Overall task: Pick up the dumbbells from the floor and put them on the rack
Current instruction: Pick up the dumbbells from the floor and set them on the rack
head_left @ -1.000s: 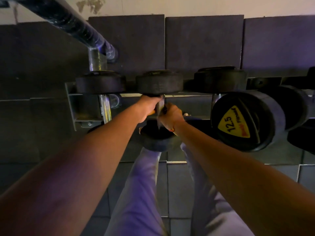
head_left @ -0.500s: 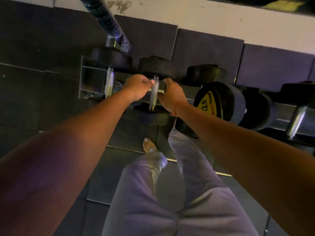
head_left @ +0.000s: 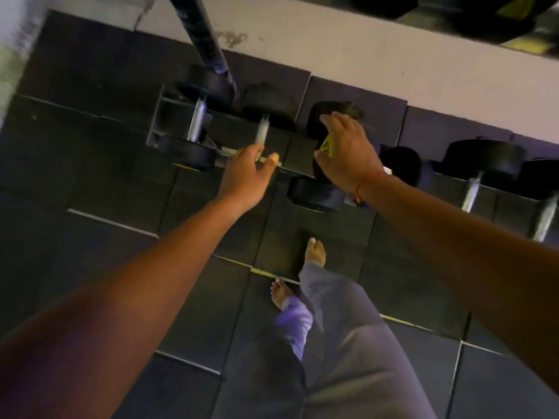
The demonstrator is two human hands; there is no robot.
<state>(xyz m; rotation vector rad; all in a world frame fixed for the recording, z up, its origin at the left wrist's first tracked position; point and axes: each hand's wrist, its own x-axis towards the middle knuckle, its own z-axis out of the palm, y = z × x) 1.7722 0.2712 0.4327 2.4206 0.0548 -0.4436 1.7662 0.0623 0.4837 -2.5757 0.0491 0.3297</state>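
We looked down past our two bare arms at the low rack (head_left: 157,122) against the wall, with black dumbbells lying across it in a row. Our left hand (head_left: 246,173) hung just in front of the second dumbbell (head_left: 262,131) from the left, fingers loosely spread and holding nothing — the fingertips lay near the lower end of its silvery handle, though the blur kept us from telling whether they touched it. That dumbbell lay on the rack, beside the leftmost dumbbell (head_left: 196,122), whose far end sat under a dark slanting pipe (head_left: 201,34).

Our right hand (head_left: 348,149) was out over the third dumbbell (head_left: 317,195) in the row, fingers spread and relaxed, gripping nothing; it covered part of a yellow label (head_left: 326,145) on a black weight end. A thin red thread (head_left: 367,181) circled that wrist. Whether the palm rested on the weight or only hovered above it, we could not tell.

Further right, more dumbbells (head_left: 481,170) lay on the rack, their handles pale and smeared by motion. Below, our bare feet (head_left: 314,252) stood on dark floor mats (head_left: 106,192), and loose grey trousers (head_left: 348,343) filled the lower middle of the view.
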